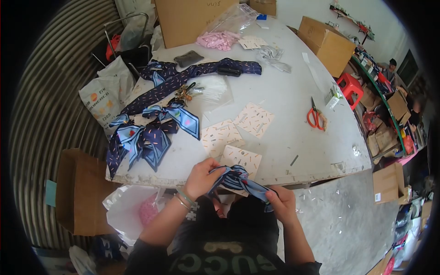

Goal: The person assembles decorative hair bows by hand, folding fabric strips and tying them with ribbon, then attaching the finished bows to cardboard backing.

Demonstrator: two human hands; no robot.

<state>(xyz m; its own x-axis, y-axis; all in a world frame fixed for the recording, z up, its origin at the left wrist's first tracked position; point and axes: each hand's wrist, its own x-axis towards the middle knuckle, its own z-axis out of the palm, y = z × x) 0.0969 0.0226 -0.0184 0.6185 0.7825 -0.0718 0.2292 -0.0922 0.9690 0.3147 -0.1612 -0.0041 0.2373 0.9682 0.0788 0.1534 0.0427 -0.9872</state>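
While held at the near edge of the table (293,172), a blue ribbon (238,179) is gripped by both hands.

Head view: the left hand (200,178) is closed around the folded, bunched end of the ribbon, just in front of a speckled card (243,158). The right hand (282,204) is pinched shut on the trailing tail, lower and off the table. The ribbon is stretched between them, clear of the tabletop. Slippage is judged the main risk: if either pinch is relaxed, the folds could be lost and the tail dropped to the floor. Tied bows (146,137) are piled to the left, and scissors (314,117) are laid well apart.
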